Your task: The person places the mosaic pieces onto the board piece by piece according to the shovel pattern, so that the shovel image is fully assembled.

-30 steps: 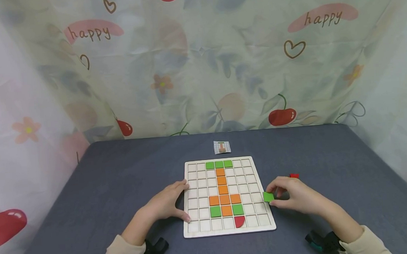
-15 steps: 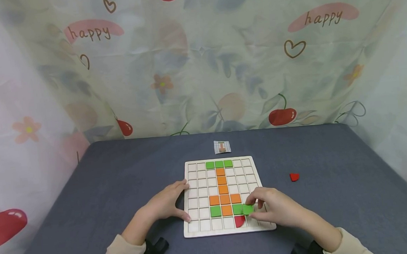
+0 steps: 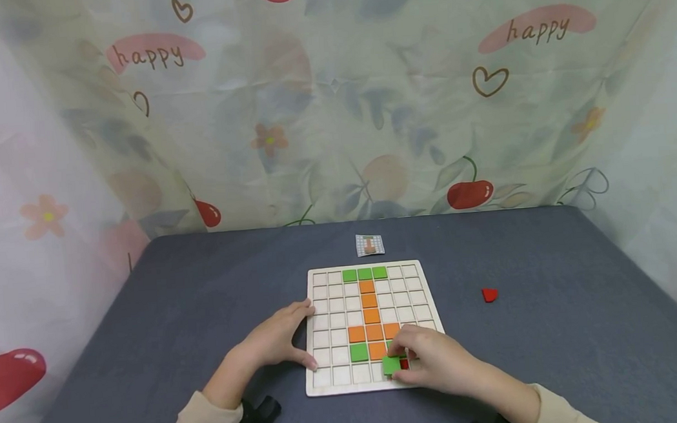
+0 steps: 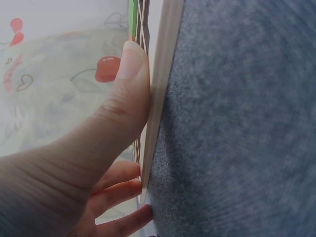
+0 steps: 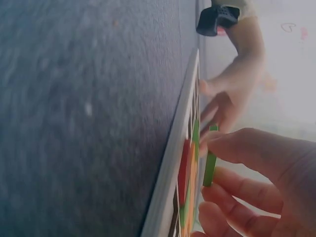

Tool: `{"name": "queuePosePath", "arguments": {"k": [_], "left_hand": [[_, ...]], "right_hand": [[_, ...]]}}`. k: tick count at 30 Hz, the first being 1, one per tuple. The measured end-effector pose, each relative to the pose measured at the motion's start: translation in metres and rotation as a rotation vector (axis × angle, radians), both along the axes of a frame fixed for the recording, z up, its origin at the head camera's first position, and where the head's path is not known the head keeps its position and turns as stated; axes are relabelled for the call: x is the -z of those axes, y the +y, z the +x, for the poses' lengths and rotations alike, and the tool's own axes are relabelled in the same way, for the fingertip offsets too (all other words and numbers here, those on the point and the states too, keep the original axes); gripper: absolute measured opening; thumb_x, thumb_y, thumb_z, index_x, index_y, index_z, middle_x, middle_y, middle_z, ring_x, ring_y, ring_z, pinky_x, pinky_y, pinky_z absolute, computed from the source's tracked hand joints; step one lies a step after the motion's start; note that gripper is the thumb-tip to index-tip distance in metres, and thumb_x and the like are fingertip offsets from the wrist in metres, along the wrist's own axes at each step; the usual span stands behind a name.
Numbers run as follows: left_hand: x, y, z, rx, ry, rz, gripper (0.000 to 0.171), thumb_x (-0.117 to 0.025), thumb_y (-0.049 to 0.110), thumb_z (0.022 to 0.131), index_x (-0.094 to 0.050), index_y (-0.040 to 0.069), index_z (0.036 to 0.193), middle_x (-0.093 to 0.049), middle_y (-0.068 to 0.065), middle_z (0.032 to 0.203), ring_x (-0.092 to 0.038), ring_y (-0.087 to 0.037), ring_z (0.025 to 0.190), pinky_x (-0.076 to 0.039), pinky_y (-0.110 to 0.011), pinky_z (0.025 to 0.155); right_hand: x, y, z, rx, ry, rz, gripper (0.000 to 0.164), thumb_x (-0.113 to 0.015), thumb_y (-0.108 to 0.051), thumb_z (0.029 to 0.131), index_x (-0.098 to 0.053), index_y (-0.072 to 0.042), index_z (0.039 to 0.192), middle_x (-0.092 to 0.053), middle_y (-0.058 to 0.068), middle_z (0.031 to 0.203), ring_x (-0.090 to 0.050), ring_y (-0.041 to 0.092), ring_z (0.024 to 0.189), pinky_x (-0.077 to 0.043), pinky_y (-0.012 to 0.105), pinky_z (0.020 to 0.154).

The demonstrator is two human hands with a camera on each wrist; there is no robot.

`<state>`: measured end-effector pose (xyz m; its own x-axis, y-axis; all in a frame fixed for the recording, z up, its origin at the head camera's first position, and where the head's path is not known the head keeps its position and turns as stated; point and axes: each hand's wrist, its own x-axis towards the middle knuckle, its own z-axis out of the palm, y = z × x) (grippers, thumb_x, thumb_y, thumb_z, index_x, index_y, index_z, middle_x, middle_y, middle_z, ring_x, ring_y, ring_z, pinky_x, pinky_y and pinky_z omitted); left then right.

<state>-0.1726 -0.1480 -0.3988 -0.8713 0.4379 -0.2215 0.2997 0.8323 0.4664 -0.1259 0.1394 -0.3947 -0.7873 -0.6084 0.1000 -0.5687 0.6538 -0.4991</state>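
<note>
A white grid board lies on the dark table, bearing green and orange square tiles. My left hand rests on its left edge, thumb and fingers spread apart; in the left wrist view the thumb lies along the rim. Between thumb and fingers, my right hand pinches a green square tile over the lower right part of the board. In the right wrist view, a gap shows between this green tile and the board. Beneath it, the red quarter-round tile in the bottom row is mostly hidden.
Behind the board lies a small card with a printed grid pattern. A loose red piece with a rounded side is on the table to the right. A patterned curtain hangs behind the table.
My right hand has carried the green tile leftward from beyond the board's right edge to above the red tile, uncovering the loose red piece on the table. My left hand stays put.
</note>
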Motion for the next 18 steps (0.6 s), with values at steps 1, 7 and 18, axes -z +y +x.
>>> {"name": "queuePosePath", "arguments": {"k": [1, 7, 18], "left_hand": [[0.000, 0.000, 0.000, 0.002, -0.001, 0.001, 0.099, -0.083, 0.043, 0.060, -0.041, 0.003, 0.140, -0.030, -0.015, 0.152, -0.031, -0.034, 0.139, -0.031, -0.048, 0.111], [-0.001, 0.000, 0.000, 0.006, -0.002, 0.000, 0.099, -0.083, 0.043, 0.061, -0.040, 0.002, 0.140, -0.030, -0.015, 0.152, -0.030, -0.034, 0.139, -0.030, -0.049, 0.111], [0.001, 0.000, 0.000, 0.007, 0.010, 0.005, 0.100, -0.084, 0.043, 0.059, -0.041, 0.002, 0.139, -0.032, -0.016, 0.151, -0.031, -0.034, 0.139, -0.031, -0.049, 0.110]], "right_hand": [[0.000, -0.002, 0.000, -0.001, 0.005, 0.006, 0.018, -0.077, -0.020, 0.073, -0.066, -0.016, 0.087, -0.058, -0.009, 0.080, -0.047, 0.001, 0.068, -0.040, 0.015, 0.059], [0.003, -0.010, 0.000, -0.023, 0.030, 0.044, 0.018, -0.077, -0.021, 0.074, -0.067, -0.015, 0.088, -0.060, -0.008, 0.082, -0.047, 0.000, 0.071, -0.041, 0.017, 0.061], [0.005, -0.016, 0.000, -0.005, -0.026, 0.069, 0.018, -0.075, -0.021, 0.075, -0.068, -0.014, 0.090, -0.059, -0.008, 0.083, -0.046, 0.001, 0.072, -0.042, 0.017, 0.063]]}}
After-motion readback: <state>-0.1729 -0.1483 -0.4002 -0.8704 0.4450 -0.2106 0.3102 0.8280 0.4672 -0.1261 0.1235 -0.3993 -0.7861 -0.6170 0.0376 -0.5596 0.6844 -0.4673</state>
